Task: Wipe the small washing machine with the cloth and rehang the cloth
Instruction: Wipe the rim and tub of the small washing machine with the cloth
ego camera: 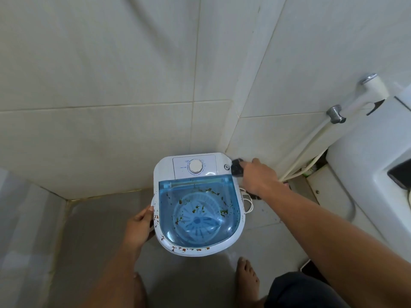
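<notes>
The small white washing machine (pixel 213 162) stands on the floor in the tiled corner. Its blue see-through lid (pixel 198 210) is down, and brown and green specks dot the lid and the white rim. A round dial (pixel 195 166) sits on the back panel. My right hand (pixel 255 176) is at the machine's back right corner, closed on a dark cloth (pixel 237 167) that touches that corner. My left hand (pixel 140 225) grips the machine's left rim.
Tiled walls (pixel 111 85) close in behind and on the left. A white toilet (pixel 378 170) stands at the right with a spray hose (pixel 311 147) on the wall. A white cord (pixel 248 200) lies by the machine. My bare foot (pixel 246 276) is just in front.
</notes>
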Demonstrator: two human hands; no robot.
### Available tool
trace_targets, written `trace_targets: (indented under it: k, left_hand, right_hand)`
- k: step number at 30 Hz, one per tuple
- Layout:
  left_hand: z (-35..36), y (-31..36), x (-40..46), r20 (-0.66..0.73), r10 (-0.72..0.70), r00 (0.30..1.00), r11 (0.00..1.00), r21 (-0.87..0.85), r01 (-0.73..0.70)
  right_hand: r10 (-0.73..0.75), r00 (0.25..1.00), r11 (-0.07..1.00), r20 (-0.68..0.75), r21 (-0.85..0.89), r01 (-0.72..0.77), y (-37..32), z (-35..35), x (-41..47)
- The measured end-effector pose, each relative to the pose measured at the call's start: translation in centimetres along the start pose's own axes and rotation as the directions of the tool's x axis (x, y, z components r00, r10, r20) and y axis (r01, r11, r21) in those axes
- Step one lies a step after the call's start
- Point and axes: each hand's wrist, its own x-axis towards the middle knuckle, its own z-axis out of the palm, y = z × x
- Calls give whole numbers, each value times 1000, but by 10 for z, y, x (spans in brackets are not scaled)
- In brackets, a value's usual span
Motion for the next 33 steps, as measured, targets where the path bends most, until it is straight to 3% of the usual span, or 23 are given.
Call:
trace_targets:
  k: [3,5,10,12,15,17,19,22,25,28,30,33]
  left_hand:
    - [-2,-2,2,9,0,1000,1000,5,0]
    - [-3,-3,4,8,3,1000,1000,14,-3]
    - [-3,-7,10,14,-1,1000,1000,23,0]
    - [-3,-8,11,18,-4,1000,1000,27,3]
    - [-4,-8,10,19,-2,1000,1000,18,2]
    - [-4,-8,10,27,7,1000,1000,22,-7]
    - [-5,-8,11,23,5,1000,1000,22,-6]
    - [-4,-8,10,8,-8,1000,1000,27,8]
    - [-4,-7,8,9,-17,1000,1000,25,17]
    - [-4,-7,8,4,-27,1000,999,32,27]
    - [-3,-5,7,-5,-22,1000,999,46,22]
    - [-3,-4,9,-38,4,999,997,83,-1]
  right_hand:
    - [-57,993,994,-102,84,65,-15,-15,13]
    - [-115,990,989,-78,87,121,-27,-12,18]
    - [-58,995,992,-77,105,66,-21,11,21]
    - [30,999,996,33,79,-33,-6,13,25]
    - [140,941,980,308,93,-176,21,24,20]
    - [190,950,946,249,211,-244,29,27,16]
    - [179,982,936,62,295,-189,18,17,14]
    - [31,981,953,-193,300,29,-8,2,13]
    - [-163,926,934,-341,248,256,-34,-2,17]
    - [-143,967,962,-213,198,186,-37,5,33]
    - [-59,991,962,-119,260,88,-32,4,40]
    - [-48,997,944,-55,323,63,-30,-3,47]
